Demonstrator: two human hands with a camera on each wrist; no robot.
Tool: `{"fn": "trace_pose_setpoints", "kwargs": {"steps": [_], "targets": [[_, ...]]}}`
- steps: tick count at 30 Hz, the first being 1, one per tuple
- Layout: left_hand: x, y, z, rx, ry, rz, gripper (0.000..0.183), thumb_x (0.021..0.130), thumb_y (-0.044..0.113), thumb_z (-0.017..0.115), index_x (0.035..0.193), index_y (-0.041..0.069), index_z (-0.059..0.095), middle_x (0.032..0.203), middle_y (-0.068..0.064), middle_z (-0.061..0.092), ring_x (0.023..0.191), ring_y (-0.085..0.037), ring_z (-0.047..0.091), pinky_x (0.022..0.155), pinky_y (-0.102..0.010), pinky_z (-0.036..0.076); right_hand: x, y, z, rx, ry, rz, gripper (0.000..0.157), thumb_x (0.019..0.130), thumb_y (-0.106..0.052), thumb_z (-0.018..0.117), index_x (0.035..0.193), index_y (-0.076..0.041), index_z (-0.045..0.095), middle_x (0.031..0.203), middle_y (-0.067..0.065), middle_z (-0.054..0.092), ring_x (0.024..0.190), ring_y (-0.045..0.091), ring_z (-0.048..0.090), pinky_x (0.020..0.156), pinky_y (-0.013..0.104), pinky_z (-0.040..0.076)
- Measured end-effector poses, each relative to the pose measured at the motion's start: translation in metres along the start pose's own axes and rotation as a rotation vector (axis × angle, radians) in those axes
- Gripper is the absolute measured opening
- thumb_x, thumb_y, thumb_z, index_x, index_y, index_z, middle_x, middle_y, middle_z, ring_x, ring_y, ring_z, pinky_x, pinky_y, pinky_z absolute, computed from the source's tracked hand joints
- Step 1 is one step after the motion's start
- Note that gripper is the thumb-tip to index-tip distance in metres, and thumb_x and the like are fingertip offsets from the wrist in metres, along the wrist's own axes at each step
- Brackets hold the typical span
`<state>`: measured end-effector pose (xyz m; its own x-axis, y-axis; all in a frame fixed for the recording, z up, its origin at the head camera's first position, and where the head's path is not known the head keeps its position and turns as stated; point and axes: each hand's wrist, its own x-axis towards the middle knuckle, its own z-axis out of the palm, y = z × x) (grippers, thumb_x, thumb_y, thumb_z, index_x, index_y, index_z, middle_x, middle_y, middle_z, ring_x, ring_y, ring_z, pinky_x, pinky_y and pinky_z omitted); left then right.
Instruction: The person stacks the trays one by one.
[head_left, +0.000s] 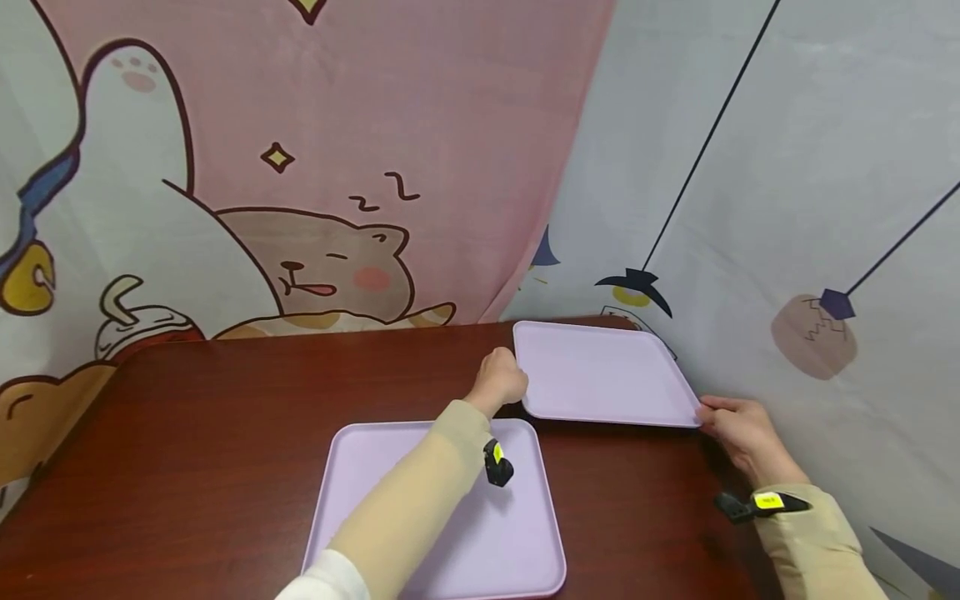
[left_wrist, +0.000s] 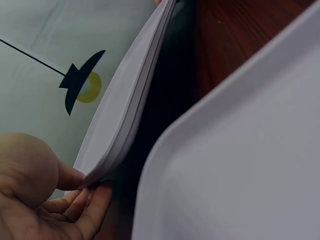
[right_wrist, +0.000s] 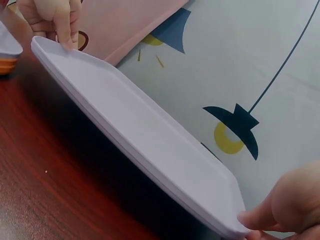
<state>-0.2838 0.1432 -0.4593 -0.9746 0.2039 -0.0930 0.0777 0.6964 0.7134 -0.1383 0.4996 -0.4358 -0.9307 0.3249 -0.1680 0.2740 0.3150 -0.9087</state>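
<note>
A pale lilac rectangular tray point(head_left: 603, 375) is held at both ends, raised a little above the dark table. My left hand point(head_left: 498, 382) pinches its left end; in the left wrist view the thumb is on the rim and the fingers are underneath. At the near right corner, my right hand point(head_left: 741, 433) grips the rim, thumb on top. Doubled edges along the tray's side point(right_wrist: 125, 142) look like a second tray stacked beneath, in both wrist views. Another lilac tray point(head_left: 517, 533) lies nearer to me, under my left forearm, which hides part of it.
The reddish-brown wooden table point(head_left: 187, 467) extends to the left. A cartoon-printed cloth point(head_left: 480, 125) hangs behind it and along the right side, close to the held tray. Something orange point(right_wrist: 6, 66) shows beneath the nearer tray's corner.
</note>
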Motion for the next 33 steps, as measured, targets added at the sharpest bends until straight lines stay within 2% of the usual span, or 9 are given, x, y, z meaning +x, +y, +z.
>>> {"fn": "trace_pose_setpoints", "kwargs": {"steps": [6,13,14,16,19,22,24,26,33], "targets": [[-0.031,0.023,-0.033,-0.032,-0.005,0.032,0.019,0.092,0.002,0.058,0.073,0.004,0.057,0.091,-0.012,0.061,0.089,-0.024,0.053,0.084,-0.036,0.052,-0.001,-0.009,-0.005,0.057,-0.039,0.022,0.06,0.108,-0.006,0.055,0.149,0.029,0.027,0.101,-0.002,0.065,0.084,0.001,0.06,0.074,0.017,0.054],[-0.038,0.021,-0.041,-0.034,-0.005,0.025,0.042,0.088,-0.002,0.058,0.056,0.012,0.036,0.069,-0.004,0.04,0.075,-0.023,0.041,0.06,-0.032,0.037,-0.001,-0.017,-0.006,0.153,-0.115,0.064,0.067,0.113,-0.018,0.049,0.151,0.029,0.019,0.102,-0.008,0.063,0.086,-0.003,0.06,0.076,0.017,0.055],[-0.037,0.02,-0.041,-0.039,-0.009,0.02,0.043,0.087,-0.003,0.058,0.054,0.012,0.034,0.066,-0.003,0.036,0.073,-0.022,0.039,0.057,-0.032,0.034,-0.001,-0.018,-0.006,0.174,-0.123,0.074,0.067,0.113,-0.018,0.05,0.15,0.03,0.022,0.101,-0.007,0.064,0.086,-0.002,0.061,0.076,0.019,0.056],[-0.037,0.018,-0.043,-0.049,-0.011,0.016,0.043,0.086,-0.004,0.057,0.053,0.012,0.034,0.062,-0.001,0.03,0.069,-0.021,0.036,0.053,-0.032,0.029,-0.002,-0.018,-0.006,0.234,-0.139,0.096,0.055,0.112,-0.02,0.052,0.141,0.027,0.042,0.097,-0.007,0.066,0.084,0.001,0.064,0.074,0.022,0.058],[-0.04,0.015,-0.05,-0.071,-0.005,0.009,0.028,0.088,-0.003,0.058,0.062,0.006,0.052,0.066,-0.002,0.043,0.071,-0.022,0.044,0.055,-0.031,0.038,-0.002,-0.018,-0.004,0.356,-0.17,0.113,0.028,0.112,-0.017,0.053,0.112,0.008,0.067,0.091,-0.003,0.068,0.082,0.009,0.067,0.073,0.028,0.06],[-0.046,0.012,-0.059,-0.096,-0.002,0.001,0.01,0.092,0.0,0.059,0.09,0.0,0.069,0.091,-0.009,0.065,0.088,-0.024,0.058,0.074,-0.034,0.054,-0.003,-0.018,-0.002,0.415,-0.207,0.122,0.029,0.112,-0.015,0.054,0.091,-0.011,0.073,0.089,0.0,0.071,0.081,0.013,0.069,0.072,0.032,0.062],[-0.048,0.01,-0.065,-0.123,-0.009,-0.001,0.018,0.094,0.002,0.059,0.107,-0.003,0.071,0.107,-0.013,0.069,0.1,-0.028,0.062,0.086,-0.04,0.057,-0.005,-0.021,0.0,0.424,-0.228,0.123,0.03,0.112,-0.015,0.054,0.091,-0.013,0.074,0.09,0.001,0.073,0.081,0.014,0.071,0.072,0.034,0.062],[-0.05,0.008,-0.07,-0.165,-0.015,0.004,0.021,0.095,0.003,0.059,0.111,-0.004,0.07,0.114,-0.017,0.068,0.107,-0.031,0.062,0.092,-0.044,0.057,-0.007,-0.024,0.001,0.426,-0.248,0.119,0.029,0.112,-0.014,0.054,0.093,-0.015,0.075,0.092,0.001,0.073,0.082,0.015,0.071,0.072,0.035,0.062],[-0.061,-0.004,-0.084,-0.368,-0.054,-0.03,0.025,0.099,0.004,0.059,0.118,-0.01,0.065,0.116,-0.02,0.063,0.106,-0.031,0.062,0.095,-0.046,0.056,-0.017,-0.035,0.009,0.423,-0.303,0.095,0.02,0.11,-0.01,0.057,0.103,-0.014,0.074,0.098,0.003,0.073,0.086,0.018,0.072,0.076,0.036,0.063]]}}
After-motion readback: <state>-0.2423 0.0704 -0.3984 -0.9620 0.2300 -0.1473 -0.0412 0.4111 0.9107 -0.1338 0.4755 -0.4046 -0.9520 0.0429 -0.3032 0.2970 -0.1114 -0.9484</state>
